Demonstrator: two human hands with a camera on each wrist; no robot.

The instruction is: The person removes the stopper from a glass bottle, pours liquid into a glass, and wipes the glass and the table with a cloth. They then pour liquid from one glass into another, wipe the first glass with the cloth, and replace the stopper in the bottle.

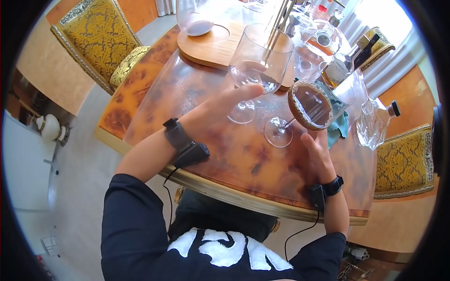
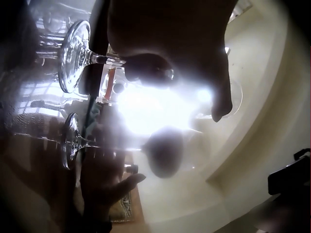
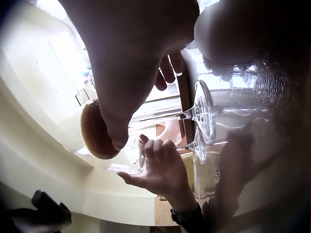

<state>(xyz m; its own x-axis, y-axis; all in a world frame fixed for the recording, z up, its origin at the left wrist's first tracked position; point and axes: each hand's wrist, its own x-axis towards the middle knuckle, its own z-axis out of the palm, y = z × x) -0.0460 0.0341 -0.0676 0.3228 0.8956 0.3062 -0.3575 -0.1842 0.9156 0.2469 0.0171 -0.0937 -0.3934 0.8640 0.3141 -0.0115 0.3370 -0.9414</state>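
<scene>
A large clear wine glass [image 1: 262, 51] stands on the glossy table, its foot nearest me. My left hand [image 1: 229, 100] grips it around the base of the bowl, thumb across the near side; in the right wrist view the left hand [image 3: 163, 167] has curled fingers and a straight thumb. To its right a coupe glass [image 1: 309, 105] with a brown drink and a crusted rim stands on its foot. Close beside its bowl is my right hand [image 1: 320, 152], thumb spread, its other fingers mostly hidden behind the glass. In the right wrist view that thumb [image 3: 116, 133] overlaps the coupe's bowl.
Behind the glasses lies a round wooden board [image 1: 206, 51]. A teal cloth [image 1: 338, 129] and a faceted decanter [image 1: 373, 124] with a black stopper are at the right. Bottles and glassware crowd the back, including a dark bottle [image 1: 365, 56]. The table's gold edge [image 1: 225, 193] runs before me.
</scene>
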